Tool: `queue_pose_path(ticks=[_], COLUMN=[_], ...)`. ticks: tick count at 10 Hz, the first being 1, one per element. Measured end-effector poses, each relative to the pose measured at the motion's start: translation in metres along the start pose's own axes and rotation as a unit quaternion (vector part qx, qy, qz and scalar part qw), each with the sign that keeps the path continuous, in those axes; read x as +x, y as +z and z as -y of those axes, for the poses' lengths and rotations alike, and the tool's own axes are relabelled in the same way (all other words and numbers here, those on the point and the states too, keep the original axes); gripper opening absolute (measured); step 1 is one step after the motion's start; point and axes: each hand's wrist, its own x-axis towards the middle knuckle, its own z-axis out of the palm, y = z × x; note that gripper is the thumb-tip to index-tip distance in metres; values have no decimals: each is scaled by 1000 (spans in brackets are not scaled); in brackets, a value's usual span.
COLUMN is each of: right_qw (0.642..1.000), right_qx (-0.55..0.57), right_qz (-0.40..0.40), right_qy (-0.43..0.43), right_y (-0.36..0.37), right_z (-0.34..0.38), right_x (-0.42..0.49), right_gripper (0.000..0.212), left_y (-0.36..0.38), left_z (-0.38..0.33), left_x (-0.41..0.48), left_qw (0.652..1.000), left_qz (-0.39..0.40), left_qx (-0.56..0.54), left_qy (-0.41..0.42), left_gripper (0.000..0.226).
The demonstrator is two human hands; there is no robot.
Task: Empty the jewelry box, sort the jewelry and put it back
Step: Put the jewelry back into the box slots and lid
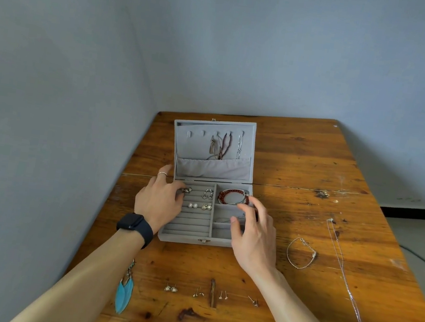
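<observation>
While your left hand (pixel 158 199) rested on the box (pixel 194 240) by the table's (pixel 313 175) left edge, fingertips (pixel 179 195) at an earring (pixel 187 190), grip unclear, your open, empty right hand (pixel 253 232) hovered nearer the bracelet (pixel 224 194), just beyond it.

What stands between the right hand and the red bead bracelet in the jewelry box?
Nothing visible does. The lid is open, the red bead bracelet lies exposed in the rear right compartment, and the right hand hovers just beside it.
</observation>
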Motion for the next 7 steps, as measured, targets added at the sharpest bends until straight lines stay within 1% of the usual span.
queue_pose_path(ticks=[1,2,4,6,7], right_qw=[1000,1000,1000,1000,1000], right_qx=[2,3,3,1,0], right_qz=[-6,-7,-1,-2,-3], right_qy=[-3,-3,1,0,-1], right_y=[-1,-1,-1,0,1], right_z=[0,0,0,0,0], right_x=[-1,-1,-1,0,0], right_gripper=[33,33,34,34,34], left_y=[-1,-1,0,0,0], left_z=[2,3,1,1,1], left_x=[-2,-4,-6,-10,-10], left_qw=[1000,1000,1000,999,999], left_qz=[-7,-6,-1,5,10], left_qx=[16,7,-10,-24,-24], left_qy=[14,26,25,26,21], left_gripper=[22,16,27,25,33])
